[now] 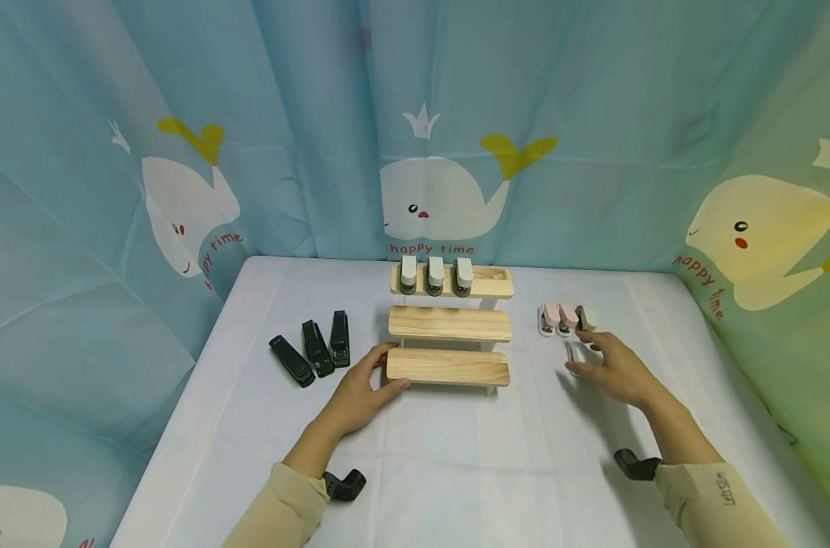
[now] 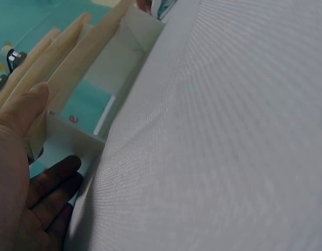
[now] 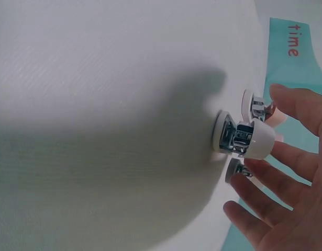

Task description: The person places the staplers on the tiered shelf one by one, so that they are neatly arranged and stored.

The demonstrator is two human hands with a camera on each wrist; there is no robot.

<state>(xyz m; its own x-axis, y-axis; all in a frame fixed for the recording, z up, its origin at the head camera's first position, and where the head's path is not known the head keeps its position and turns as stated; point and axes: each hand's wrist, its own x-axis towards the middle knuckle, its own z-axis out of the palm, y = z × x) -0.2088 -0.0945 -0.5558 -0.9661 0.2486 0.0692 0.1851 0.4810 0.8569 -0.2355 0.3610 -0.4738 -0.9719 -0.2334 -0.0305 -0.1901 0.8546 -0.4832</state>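
At the left end of a three-step wooden display stand (image 1: 449, 367), my left hand (image 1: 360, 392) grips the lowest board. Its thumb (image 2: 35, 102) lies on that board's front edge, and the other fingers reach around the white side panel (image 2: 71, 135). My right hand (image 1: 614, 369) is spread around a small white stapler (image 3: 259, 140), fingers and thumb apart, not closed on it. Just behind that stapler stand two pink staplers (image 1: 549, 315) and a pale greenish one (image 1: 588, 318), partly covered by my fingers.
Three white-topped staplers (image 1: 435, 275) stand in a row on the top board (image 1: 492, 283). Left of the stand, three black staplers (image 1: 317, 348) lie on the white tablecloth (image 1: 442, 464). A blue curtain (image 1: 319, 91) with whales hangs behind the table.
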